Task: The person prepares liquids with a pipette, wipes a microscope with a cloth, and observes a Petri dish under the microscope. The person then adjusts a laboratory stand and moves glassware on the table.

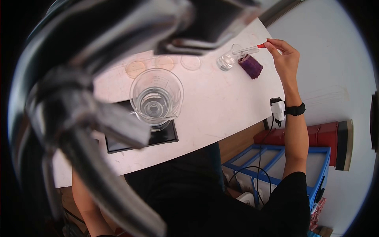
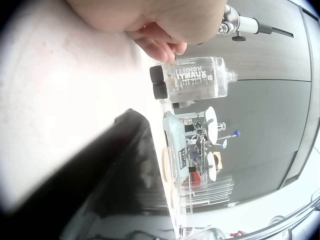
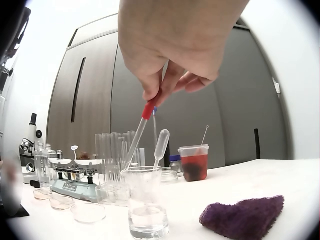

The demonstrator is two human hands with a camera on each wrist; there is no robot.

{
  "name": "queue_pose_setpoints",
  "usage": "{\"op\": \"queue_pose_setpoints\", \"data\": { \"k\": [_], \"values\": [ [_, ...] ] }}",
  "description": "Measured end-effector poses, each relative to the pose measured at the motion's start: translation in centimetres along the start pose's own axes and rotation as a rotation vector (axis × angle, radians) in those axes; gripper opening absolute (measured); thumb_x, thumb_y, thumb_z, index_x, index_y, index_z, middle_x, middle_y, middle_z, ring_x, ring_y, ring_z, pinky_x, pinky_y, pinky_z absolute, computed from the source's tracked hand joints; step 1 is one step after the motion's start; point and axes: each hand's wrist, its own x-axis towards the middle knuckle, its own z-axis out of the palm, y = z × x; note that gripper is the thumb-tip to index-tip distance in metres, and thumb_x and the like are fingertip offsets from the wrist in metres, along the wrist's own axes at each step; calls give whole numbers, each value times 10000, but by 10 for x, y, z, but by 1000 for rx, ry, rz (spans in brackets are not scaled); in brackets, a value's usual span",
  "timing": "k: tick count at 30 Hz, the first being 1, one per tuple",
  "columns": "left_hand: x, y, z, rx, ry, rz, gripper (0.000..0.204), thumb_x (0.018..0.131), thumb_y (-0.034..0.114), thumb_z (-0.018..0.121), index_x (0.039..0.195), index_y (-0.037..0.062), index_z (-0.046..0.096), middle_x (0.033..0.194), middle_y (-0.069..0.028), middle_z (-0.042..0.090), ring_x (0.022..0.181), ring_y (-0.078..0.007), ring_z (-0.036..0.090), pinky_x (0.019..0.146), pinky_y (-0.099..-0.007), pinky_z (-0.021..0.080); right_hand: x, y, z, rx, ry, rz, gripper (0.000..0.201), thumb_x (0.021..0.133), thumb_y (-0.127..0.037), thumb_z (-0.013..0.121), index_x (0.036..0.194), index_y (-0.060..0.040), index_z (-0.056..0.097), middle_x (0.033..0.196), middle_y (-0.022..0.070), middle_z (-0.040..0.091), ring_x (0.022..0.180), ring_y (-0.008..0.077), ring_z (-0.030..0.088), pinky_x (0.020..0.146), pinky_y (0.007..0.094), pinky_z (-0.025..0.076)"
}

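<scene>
Between thumb and fingers, my right hand (image 1: 287, 59) (image 3: 175, 45) pinches the red bulb (image 3: 149, 108) of a glass dropper (image 3: 134, 146). The dropper slants down, its tip by the rim of a small beaker (image 1: 226, 62) (image 3: 147, 220) holding clear liquid. A clear plastic pipette (image 3: 161, 145) stands in that beaker. Beside it lies a dark purple piece (image 1: 251, 67) (image 3: 242, 217). My left hand (image 2: 155, 22), fingers loosely bent, is near the tabletop by a clear bottle (image 2: 195, 80); in the head view a blurred metal object hides it.
A large beaker (image 1: 156, 94) with clear liquid stands on a black tray (image 1: 166, 136). Behind are shallow dishes (image 1: 135, 69), a balance (image 3: 75, 187), test tubes (image 3: 107, 150) and a tub of red liquid (image 3: 194, 165). Blurred metal (image 1: 130, 39) crosses the head view's left.
</scene>
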Motion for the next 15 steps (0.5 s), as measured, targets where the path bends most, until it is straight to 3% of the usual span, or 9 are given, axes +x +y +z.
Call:
{"op": "queue_pose_setpoints", "data": {
  "k": [9,15],
  "values": [
    [-8,10,13,30,22,-38,214,859,-79,494,1024,-26,620,919,-78,661,781,-100,596,705,-178,441,0,-1,1,-59,-14,-16,169,814,-132,747,941,-20,739,908,91,715,855,178,661,824,290,497],
    [-6,0,8,-10,46,-23,220,878,-69,465,1040,-40,612,933,-84,657,816,-119,610,795,-209,483,5,-1,4,-160,-110,-67,169,821,-155,734,935,-31,740,898,95,717,867,191,643,823,297,494]
  ]
}}
